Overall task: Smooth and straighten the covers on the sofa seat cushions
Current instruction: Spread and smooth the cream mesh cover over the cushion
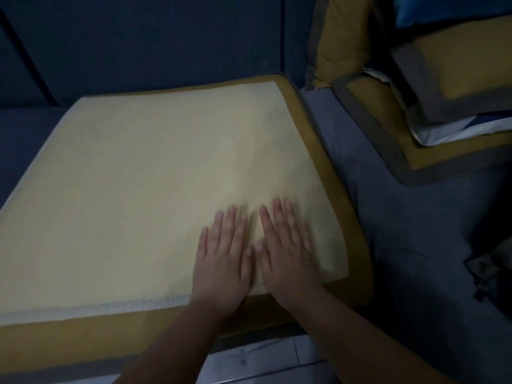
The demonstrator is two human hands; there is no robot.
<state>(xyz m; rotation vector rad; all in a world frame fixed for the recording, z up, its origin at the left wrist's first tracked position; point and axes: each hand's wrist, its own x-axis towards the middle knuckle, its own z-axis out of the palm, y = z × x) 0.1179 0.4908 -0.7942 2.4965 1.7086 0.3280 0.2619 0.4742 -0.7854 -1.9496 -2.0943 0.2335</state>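
A large seat cushion (pixel 313 128) with a mustard border lies on the dark blue sofa. A pale cream mesh cover (pixel 144 176) spreads over its top and looks mostly flat. My left hand (pixel 221 261) and my right hand (pixel 288 253) lie side by side, palms down, on the cover near its front right corner. The fingers of both are straight and point away from me. The right hand is slightly blurred.
To the right, a stack of mustard cushions with grey borders (pixel 454 87) sits on the grey sofa seat (pixel 410 231). The dark blue backrest (pixel 155 42) rises behind. A strip of tiled floor (pixel 257 361) shows below the sofa's front edge.
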